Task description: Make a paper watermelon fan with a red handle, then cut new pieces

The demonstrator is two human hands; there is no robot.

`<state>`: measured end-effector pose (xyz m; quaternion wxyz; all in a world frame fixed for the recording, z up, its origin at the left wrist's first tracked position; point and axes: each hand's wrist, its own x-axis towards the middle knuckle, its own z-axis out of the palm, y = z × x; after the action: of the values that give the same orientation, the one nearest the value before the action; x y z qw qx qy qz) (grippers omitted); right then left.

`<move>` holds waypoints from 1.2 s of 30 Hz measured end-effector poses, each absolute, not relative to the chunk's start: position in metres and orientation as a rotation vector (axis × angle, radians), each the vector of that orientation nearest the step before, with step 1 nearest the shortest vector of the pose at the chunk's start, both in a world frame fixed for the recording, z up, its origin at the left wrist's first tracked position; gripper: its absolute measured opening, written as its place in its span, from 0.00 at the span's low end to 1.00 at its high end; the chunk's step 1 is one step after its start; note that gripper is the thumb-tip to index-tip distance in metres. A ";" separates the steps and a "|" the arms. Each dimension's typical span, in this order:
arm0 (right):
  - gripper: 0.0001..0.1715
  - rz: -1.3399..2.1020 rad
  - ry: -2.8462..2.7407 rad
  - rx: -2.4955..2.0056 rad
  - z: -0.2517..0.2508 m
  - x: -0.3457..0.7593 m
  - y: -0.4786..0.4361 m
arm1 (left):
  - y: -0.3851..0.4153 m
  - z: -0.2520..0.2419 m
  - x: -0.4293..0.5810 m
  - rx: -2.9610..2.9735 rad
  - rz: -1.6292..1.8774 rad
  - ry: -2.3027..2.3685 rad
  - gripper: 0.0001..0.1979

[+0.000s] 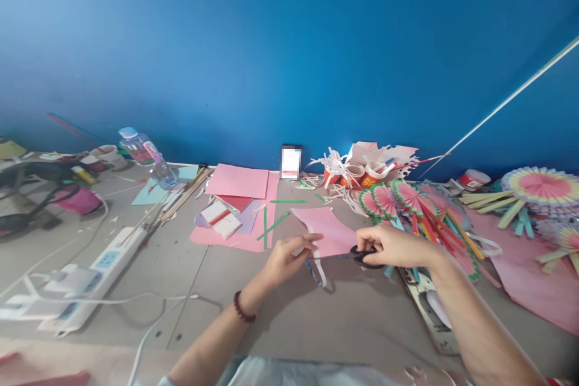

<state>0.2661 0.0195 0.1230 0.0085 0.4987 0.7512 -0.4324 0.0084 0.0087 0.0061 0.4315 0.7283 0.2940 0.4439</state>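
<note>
My right hand [377,245] is closed around the black handles of a pair of scissors [365,257], whose blades point left toward my other hand. My left hand [292,256] pinches a narrow white and blue paper strip [321,272], which curls down near the scissors' tips. Just behind both hands is a pink sheet of paper [328,230]; the left fingertips overlap its near left edge, and whether they touch it I cannot tell. Green paper strips [274,226] lie to the left of that sheet.
Pink papers [239,181], a white power strip [106,265] and a plastic bottle [147,154] are at left. Red cups [353,176] stand by the blue wall. Folded paper rosettes [409,198] lie at right, and a phone [432,313] is under my right forearm.
</note>
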 end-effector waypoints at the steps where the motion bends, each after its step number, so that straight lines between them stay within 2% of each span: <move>1: 0.11 -1.349 2.345 1.562 0.122 0.267 0.020 | 0.009 0.005 0.009 1.821 1.113 0.734 0.08; 14: 0.09 -1.344 2.407 1.652 0.103 0.277 0.009 | 0.015 0.000 0.010 1.812 1.517 0.915 0.06; 24: 0.11 -1.548 2.447 1.855 0.023 0.260 -0.017 | 0.013 -0.002 0.008 1.813 1.738 0.907 0.07; 36: 0.18 -0.837 2.528 2.117 0.005 0.246 -0.037 | 0.012 0.002 0.008 1.843 1.753 0.933 0.06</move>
<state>0.2458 -0.0374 0.0054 -0.1298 0.6171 0.7368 -0.2439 0.0084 0.0124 0.0023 0.2147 0.6643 0.3365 0.6320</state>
